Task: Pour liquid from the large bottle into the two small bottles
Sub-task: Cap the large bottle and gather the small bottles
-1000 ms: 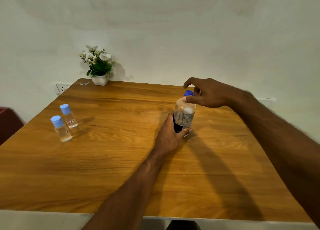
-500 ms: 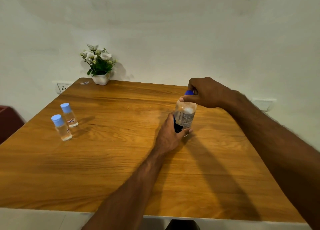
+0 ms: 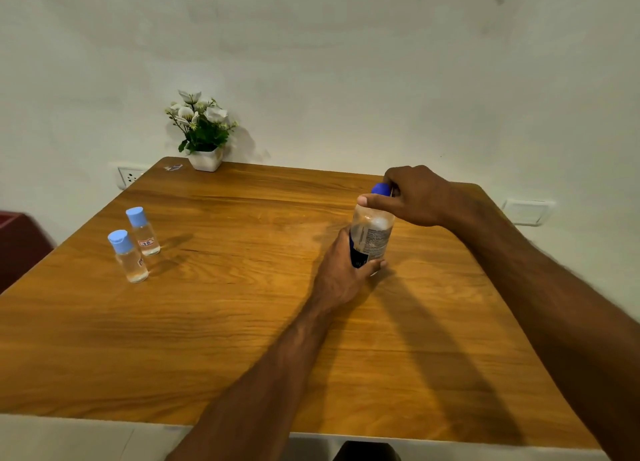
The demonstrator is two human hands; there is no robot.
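The large clear bottle (image 3: pixel 372 233) with a dark label stands upright on the wooden table (image 3: pixel 225 322), right of centre. My left hand (image 3: pixel 343 277) grips its lower body. My right hand (image 3: pixel 414 197) curls over its top, thumb and fingers round the blue cap (image 3: pixel 380 189). Two small clear bottles with light-blue caps stand capped at the left: the nearer small bottle (image 3: pixel 129 258) and the farther small bottle (image 3: pixel 143 232), close together and upright.
A white pot of white flowers (image 3: pixel 202 131) sits at the table's far left corner by a small scrap (image 3: pixel 173 167). Wall sockets (image 3: pixel 128 176) sit behind the table. A dark red object (image 3: pixel 17 242) stands left of the table.
My right hand has closed down from an open reach onto the blue cap. The left hand keeps its hold on the large bottle, which has stayed in place.
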